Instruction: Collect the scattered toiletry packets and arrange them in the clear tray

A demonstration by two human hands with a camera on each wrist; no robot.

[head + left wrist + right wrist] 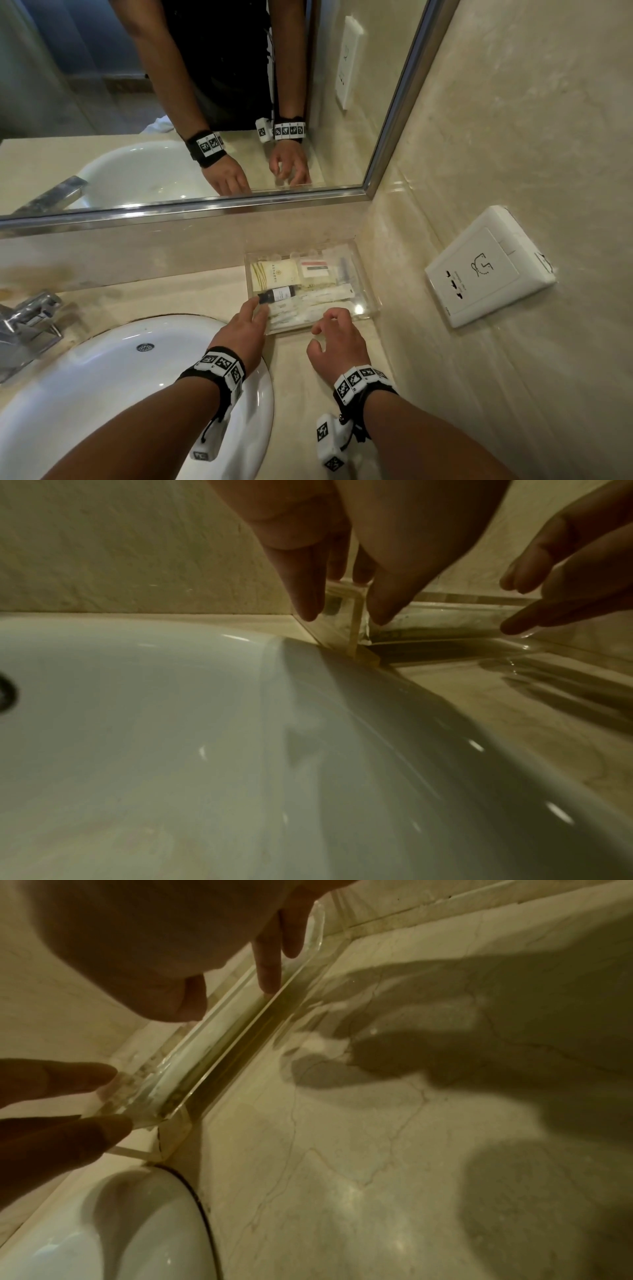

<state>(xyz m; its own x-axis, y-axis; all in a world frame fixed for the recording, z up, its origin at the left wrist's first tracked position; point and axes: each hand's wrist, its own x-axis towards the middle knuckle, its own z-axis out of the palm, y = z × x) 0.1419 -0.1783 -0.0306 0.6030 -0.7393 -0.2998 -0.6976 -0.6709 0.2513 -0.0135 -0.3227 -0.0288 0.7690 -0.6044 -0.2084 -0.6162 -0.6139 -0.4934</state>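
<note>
Where sink (102, 387) adjoins clear tray (371, 291)

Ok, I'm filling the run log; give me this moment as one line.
left hand: open, fingertips at small dark bottle | right hand: empty, by near wall | clear tray: holds packets | counter: no stray packets seen

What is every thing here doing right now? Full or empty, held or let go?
clear tray: on the counter, holding packets
small dark bottle: lying on its side in the tray
left hand: fingers straight, at the tray's left corner
right hand: loosely curled, holding nothing
sink: empty
tap: no water running
</note>
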